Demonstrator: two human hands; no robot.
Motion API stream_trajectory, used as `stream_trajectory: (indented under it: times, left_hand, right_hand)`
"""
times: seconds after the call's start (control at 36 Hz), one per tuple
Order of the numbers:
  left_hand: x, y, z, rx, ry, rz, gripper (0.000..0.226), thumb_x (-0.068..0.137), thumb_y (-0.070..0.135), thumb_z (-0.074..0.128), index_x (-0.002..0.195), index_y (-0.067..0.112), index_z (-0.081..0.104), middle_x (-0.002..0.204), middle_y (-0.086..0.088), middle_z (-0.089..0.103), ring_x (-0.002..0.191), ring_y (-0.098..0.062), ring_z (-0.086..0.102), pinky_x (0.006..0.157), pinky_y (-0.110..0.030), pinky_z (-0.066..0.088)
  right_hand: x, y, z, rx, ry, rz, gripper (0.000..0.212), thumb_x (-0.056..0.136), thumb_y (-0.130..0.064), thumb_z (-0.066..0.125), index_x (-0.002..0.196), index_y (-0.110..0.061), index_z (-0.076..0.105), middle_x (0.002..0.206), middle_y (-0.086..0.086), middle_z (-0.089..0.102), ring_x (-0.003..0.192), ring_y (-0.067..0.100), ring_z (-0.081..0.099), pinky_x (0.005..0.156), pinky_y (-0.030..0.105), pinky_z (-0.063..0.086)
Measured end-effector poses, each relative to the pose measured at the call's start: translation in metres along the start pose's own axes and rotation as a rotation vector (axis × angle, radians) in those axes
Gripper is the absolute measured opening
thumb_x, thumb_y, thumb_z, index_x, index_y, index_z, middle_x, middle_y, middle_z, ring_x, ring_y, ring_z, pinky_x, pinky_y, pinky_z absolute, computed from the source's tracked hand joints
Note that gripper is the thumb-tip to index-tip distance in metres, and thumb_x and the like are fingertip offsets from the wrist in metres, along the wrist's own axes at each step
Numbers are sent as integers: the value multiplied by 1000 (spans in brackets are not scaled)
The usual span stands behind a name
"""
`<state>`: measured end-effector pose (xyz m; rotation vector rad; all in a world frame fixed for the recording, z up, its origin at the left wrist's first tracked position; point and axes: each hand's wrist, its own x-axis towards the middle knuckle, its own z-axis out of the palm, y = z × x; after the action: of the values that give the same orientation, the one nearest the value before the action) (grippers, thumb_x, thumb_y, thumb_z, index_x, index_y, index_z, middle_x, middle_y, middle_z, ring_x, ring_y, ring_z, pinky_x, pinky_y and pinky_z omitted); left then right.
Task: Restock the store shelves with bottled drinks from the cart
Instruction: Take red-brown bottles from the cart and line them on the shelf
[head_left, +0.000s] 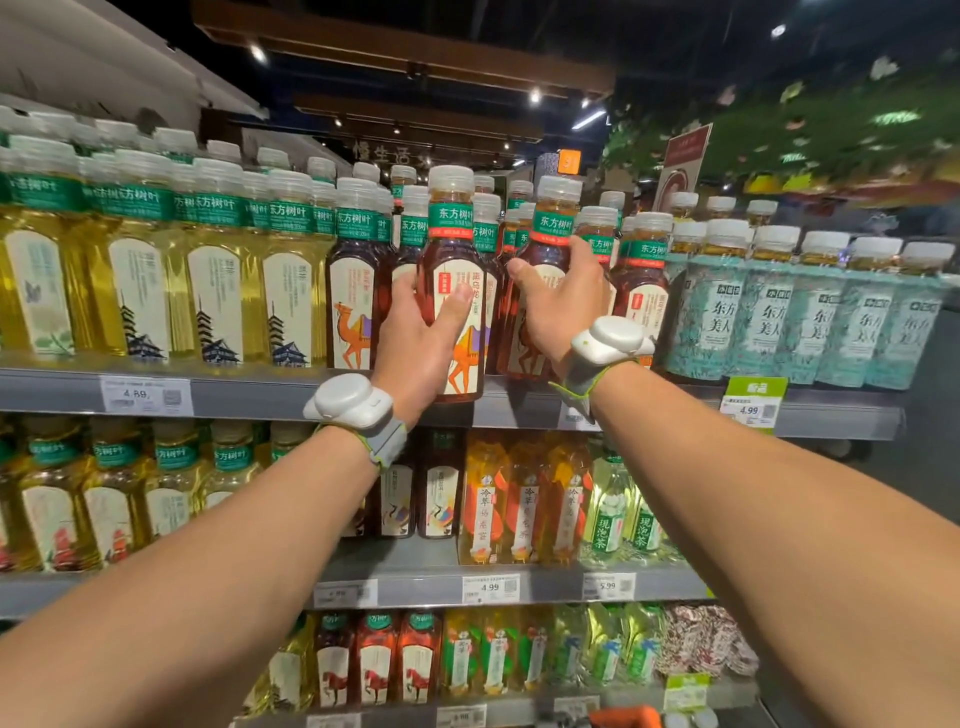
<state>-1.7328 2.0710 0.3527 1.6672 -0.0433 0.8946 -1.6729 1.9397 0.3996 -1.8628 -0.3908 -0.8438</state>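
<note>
left grip (423, 332): fingers mostly behind camel-label bottle (457, 249);
dark bottle (550, 228): label covered by right grip (558, 306);
price tags (147, 396): print blurred;
leftmost yellow bottle (10, 249): cut by left edge;
orange object (626, 718): cut by bottom edge, unidentifiable

Grey store shelves (260, 397) — bottled drinks.
Top tier: yellow tea bottles (135, 291) left, dark tea bottles (358, 296) middle, teal-wrapped bottles (769, 322) right — probably tea too.

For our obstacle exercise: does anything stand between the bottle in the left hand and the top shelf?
The bottle in the left hand hangs low before the shelf edge; dark bottles crowd just behind.
</note>
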Motion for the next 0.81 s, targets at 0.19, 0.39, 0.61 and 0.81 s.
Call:
stream_trajectory:
  times: [0.19, 0.39, 0.61, 0.81]
  left_hand:
    - [-2, -2, 1, -1, -14, -25, 47, 99, 48, 58, 136, 23, 43, 118, 2, 68, 105, -15, 69, 94, -46, 58]
    - [-2, -1, 4, -9, -28, -30, 41, 99, 47, 58, 131, 26, 43, 117, 4, 68, 103, -12, 69, 93, -44, 59]
    - [-5, 1, 7, -13, -23, -45, 47, 99, 45, 58, 137, 21, 44, 119, 1, 67, 104, -15, 69, 92, -45, 59]
    - [-6, -4, 8, -8, -30, -54, 46, 98, 47, 60, 135, 23, 44, 118, 2, 67, 104, -14, 69, 93, -46, 58]
  right_hand:
    - [-4, 16, 11, -127, -57, -76, 69, 93, -40, 67, 146, -5, 42, 144, 14, 46, 133, 30, 41, 102, 26, 27]
    - [-8, 15, 13, -200, 11, -118, 79, 93, -39, 68, 153, -3, 30, 152, 16, 42, 142, 32, 32, 112, 34, 27]
    - [-19, 23, 12, -352, 29, -148, 87, 84, -36, 79, 151, -6, 33, 144, 12, 41, 131, 29, 38, 103, 36, 41]
    - [-19, 24, 11, -404, 37, -146, 83, 81, -46, 78, 146, -10, 39, 135, 9, 45, 121, 30, 51, 88, 39, 49]
